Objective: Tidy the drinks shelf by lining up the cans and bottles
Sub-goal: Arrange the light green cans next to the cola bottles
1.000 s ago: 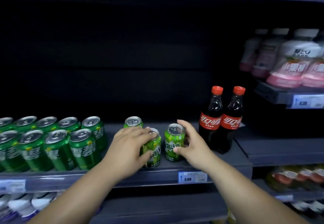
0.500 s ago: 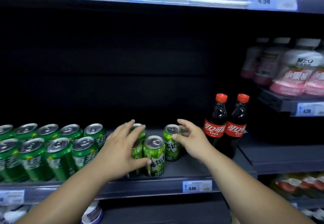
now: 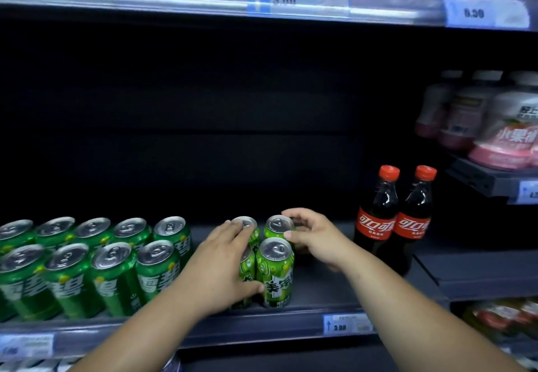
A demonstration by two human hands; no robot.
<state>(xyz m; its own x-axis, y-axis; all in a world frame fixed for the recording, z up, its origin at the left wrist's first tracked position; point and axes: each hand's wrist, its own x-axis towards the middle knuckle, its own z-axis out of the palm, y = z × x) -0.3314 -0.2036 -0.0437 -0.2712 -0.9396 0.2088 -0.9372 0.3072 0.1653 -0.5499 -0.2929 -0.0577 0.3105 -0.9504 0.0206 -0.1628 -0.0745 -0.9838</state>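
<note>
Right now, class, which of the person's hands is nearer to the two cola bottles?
Right. The right hand is just left of the cola bottles, touching a light green can; the left hand lies farther left.

The dark green cans [image 3: 113,275] look like glossy painted metal, with bare silvery brushed tops that catch the light. The light green cans [image 3: 275,272] have the same shiny metal tops and smooth printed sides. The cola bottles [image 3: 393,220] are clear glossy plastic with smooth red plastic caps and paper-like red labels. The shelf [image 3: 320,290] is dark, matt and smooth. Its price tag [image 3: 346,325] sits behind shiny clear plastic.
</note>
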